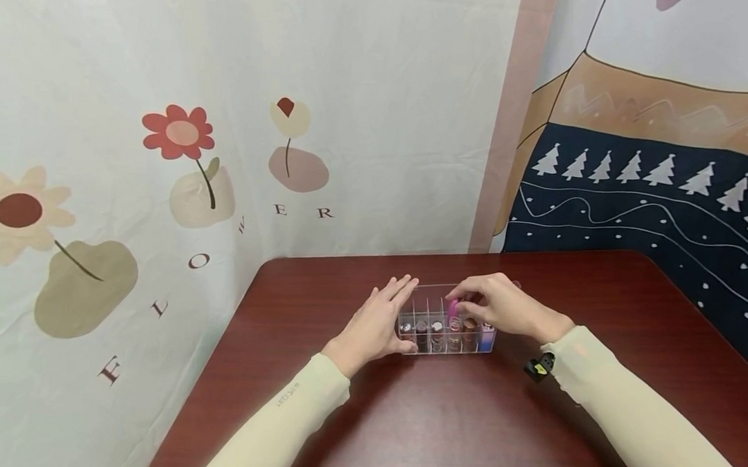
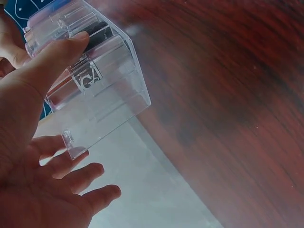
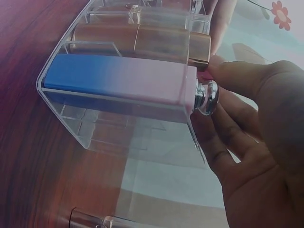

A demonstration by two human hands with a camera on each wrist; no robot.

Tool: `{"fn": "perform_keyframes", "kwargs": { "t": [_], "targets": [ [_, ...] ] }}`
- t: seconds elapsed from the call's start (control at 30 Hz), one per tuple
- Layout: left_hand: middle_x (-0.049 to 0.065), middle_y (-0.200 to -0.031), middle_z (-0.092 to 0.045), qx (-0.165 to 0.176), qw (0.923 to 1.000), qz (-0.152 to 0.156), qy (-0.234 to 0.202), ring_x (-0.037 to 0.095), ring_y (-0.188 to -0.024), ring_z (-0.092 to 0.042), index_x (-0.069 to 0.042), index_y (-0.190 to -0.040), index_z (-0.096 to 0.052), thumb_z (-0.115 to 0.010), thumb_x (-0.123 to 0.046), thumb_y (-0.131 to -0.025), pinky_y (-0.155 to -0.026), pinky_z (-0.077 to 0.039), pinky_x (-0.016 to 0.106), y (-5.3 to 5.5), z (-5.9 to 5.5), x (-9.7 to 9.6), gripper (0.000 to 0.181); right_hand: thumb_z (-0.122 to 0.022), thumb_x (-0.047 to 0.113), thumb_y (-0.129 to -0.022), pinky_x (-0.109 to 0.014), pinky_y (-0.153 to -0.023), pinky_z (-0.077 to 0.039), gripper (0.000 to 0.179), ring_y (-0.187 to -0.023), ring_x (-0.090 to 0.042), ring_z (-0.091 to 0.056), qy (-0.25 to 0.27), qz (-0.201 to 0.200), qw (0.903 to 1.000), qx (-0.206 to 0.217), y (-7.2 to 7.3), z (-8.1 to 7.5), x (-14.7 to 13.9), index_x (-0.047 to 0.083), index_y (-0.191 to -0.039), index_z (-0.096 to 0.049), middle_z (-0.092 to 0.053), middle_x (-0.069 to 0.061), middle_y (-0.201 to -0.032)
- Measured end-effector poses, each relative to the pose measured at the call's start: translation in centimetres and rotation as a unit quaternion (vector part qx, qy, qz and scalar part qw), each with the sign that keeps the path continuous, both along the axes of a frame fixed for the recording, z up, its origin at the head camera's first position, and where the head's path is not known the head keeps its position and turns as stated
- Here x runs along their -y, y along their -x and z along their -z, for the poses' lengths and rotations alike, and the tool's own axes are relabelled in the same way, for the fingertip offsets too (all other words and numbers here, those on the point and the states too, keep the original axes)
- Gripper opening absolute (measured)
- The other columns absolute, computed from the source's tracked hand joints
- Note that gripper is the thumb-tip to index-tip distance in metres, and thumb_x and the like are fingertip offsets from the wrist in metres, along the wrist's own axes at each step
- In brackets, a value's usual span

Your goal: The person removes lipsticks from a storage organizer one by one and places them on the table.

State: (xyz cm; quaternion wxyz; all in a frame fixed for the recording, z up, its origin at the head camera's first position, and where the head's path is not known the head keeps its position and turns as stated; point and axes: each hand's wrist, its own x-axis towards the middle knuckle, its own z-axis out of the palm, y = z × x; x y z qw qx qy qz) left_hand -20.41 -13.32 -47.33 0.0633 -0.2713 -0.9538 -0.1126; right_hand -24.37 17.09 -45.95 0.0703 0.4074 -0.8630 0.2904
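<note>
A clear divided lipstick organizer (image 1: 433,292) stands on the table with several lipsticks in its front row. My left hand (image 1: 373,324) spans its left end, fingers nearly straight toward the back and thumb (image 2: 61,52) against the front. Over the organizer, my right hand (image 1: 505,305) pinches a magenta lipstick (image 1: 453,309) between thumb and fingertips. In the right wrist view, that lipstick is mostly hidden behind the fingers. A blue-to-pink lipstick (image 3: 118,85) with a silver knob fills the right-end slot, beside a gold-brown one (image 3: 161,43).
Behind the organizer, a brown-capped tube (image 3: 85,219) shows at the bottom of the right wrist view. The reddish-brown table (image 1: 466,419) meets a flower-printed curtain (image 1: 385,122) at the back and left. A dark patterned cloth (image 1: 638,203) hangs on the right.
</note>
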Motion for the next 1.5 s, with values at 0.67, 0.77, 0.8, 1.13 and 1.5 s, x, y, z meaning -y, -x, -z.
{"fn": "perform_keyframes", "kwargs": {
  "t": [0.67,0.77,0.8,1.13,1.5],
  "targets": [
    [0.014,-0.188,-0.042,-0.010,0.9998,0.007,-0.014,0.045,-0.172,-0.046,-0.011,-0.183,-0.036,-0.111,-0.041,-0.079,-0.135,-0.045,0.073,0.1,0.5,0.1,0.132,-0.092,0.004,-0.098,-0.032,-0.072,-0.067,0.028,-0.087,-0.004,-0.072,0.049,0.034,0.9954,-0.075,-0.9,-0.9,-0.3,0.014,-0.125,-0.088,-0.088,0.004,-0.106],
    [0.014,-0.188,-0.042,-0.010,0.9998,0.005,-0.015,0.044,-0.173,-0.046,-0.011,-0.183,-0.036,-0.111,-0.041,-0.078,-0.136,-0.045,0.073,0.2,0.5,0.1,0.133,-0.093,0.002,-0.096,-0.034,-0.072,-0.068,0.031,-0.086,-0.004,-0.071,0.060,0.035,0.9931,-0.095,-1.0,-1.1,-0.4,0.014,-0.124,-0.089,-0.088,0.002,-0.109],
    [0.014,-0.188,-0.043,-0.010,0.9998,0.005,-0.016,0.044,-0.173,-0.046,-0.011,-0.183,-0.036,-0.111,-0.041,-0.078,-0.136,-0.045,0.073,0.2,0.5,0.1,0.133,-0.094,0.001,-0.095,-0.034,-0.072,-0.068,0.032,-0.086,-0.005,-0.071,0.062,0.037,0.9925,-0.099,-1.0,-1.2,-0.5,0.014,-0.124,-0.089,-0.088,0.001,-0.110],
    [0.014,-0.188,-0.042,-0.009,0.9998,0.004,-0.019,0.044,-0.172,-0.047,-0.011,-0.183,-0.035,-0.111,-0.041,-0.079,-0.135,-0.045,0.074,0.1,0.5,0.1,0.132,-0.097,0.000,-0.091,-0.028,-0.080,-0.068,0.037,-0.089,-0.008,-0.074,0.073,0.062,0.9862,-0.135,-1.1,-1.9,-1.6,0.012,-0.125,-0.088,-0.088,0.000,-0.110],
    [0.013,-0.189,-0.042,-0.008,0.9998,0.001,-0.016,0.043,-0.173,-0.046,-0.012,-0.183,-0.036,-0.110,-0.042,-0.080,-0.136,-0.045,0.073,0.0,0.4,0.0,0.131,-0.096,-0.005,-0.090,-0.010,-0.070,-0.051,0.039,-0.083,-0.004,-0.068,0.092,0.084,0.9803,-0.153,-1.0,-2.4,-3.4,0.012,-0.124,-0.087,-0.084,0.004,-0.101]
  ]
}}
